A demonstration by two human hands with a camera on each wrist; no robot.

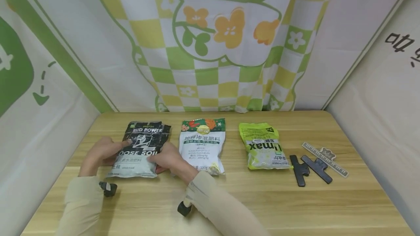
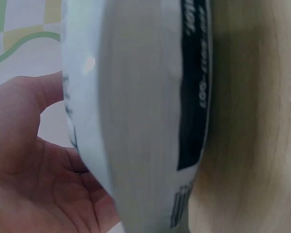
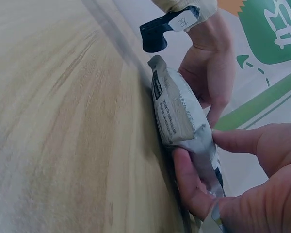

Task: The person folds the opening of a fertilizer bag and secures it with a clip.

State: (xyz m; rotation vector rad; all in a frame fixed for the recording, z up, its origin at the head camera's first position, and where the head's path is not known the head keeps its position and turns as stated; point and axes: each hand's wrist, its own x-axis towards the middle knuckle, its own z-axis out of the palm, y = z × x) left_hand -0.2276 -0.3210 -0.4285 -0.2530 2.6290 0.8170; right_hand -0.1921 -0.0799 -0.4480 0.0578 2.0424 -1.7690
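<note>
Both hands are on a black-and-white fertilizer bag marked "BUD POWER" at the table's left. My left hand grips its left edge, thumb on the front and fingers round the side. At the right edge my right hand pinches it, with the thumb above and fingers underneath. The right wrist view shows the bag raised a little at its near end. A black packet edge shows from behind its upper right. Just right of my right hand lies a white fertilizer bag with a green top.
A yellow-green bag lies right of centre on the wooden table. Farther right are two black clips and a clear ruler. A patterned curtain hangs behind the table, with white side walls.
</note>
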